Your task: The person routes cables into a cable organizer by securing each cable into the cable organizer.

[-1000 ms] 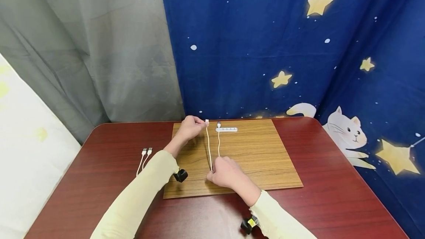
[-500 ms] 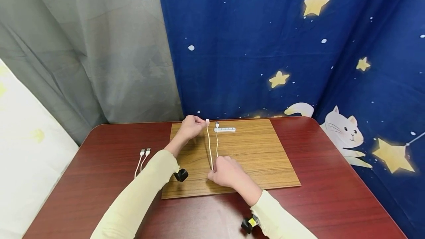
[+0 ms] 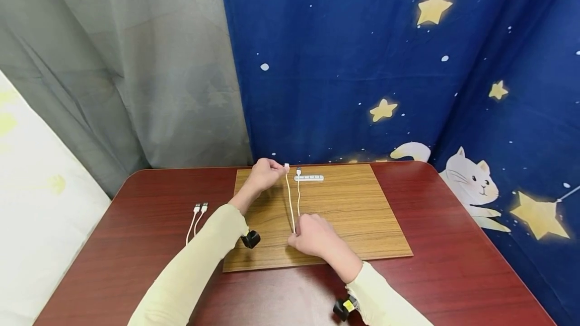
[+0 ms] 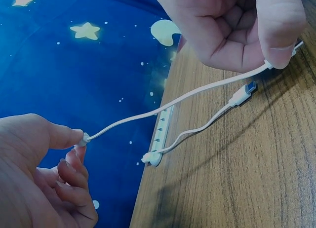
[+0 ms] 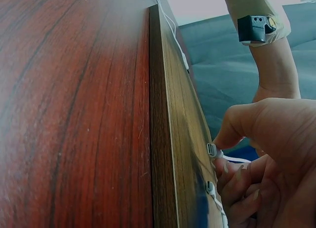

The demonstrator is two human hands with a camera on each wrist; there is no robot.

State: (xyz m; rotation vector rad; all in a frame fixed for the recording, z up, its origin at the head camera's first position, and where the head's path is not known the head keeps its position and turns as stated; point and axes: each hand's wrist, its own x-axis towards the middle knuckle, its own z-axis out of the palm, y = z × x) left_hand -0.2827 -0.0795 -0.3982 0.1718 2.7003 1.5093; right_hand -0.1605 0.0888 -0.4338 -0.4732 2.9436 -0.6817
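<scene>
A short white charging cable [image 4: 197,92] hangs between the two hands above a wood-grain board [image 3: 353,215]. My left hand [image 3: 265,174] pinches one end by its plug, near the board's far edge. My right hand [image 3: 316,236] pinches the other end, nearer the body; in the right wrist view its small metal-tipped plug [image 5: 212,150] sticks out from the fingertips. Beside it lies a second white cable [image 4: 190,131], its far end set at the end of a pale slotted cable clip [image 3: 313,178]. That cable's near plug [image 4: 244,93] rests loose below my right hand.
Two more white USB cables [image 3: 198,213] lie on the red-brown table [image 3: 149,215] left of the board, partly hidden by the left sleeve. Grey and blue curtains [image 3: 335,64] hang behind the table. A small black camera [image 3: 251,239] is strapped to the left wrist.
Both hands have shifted slightly to the right with the cable, bringing it closer to the second cable. Their grips look unchanged.
</scene>
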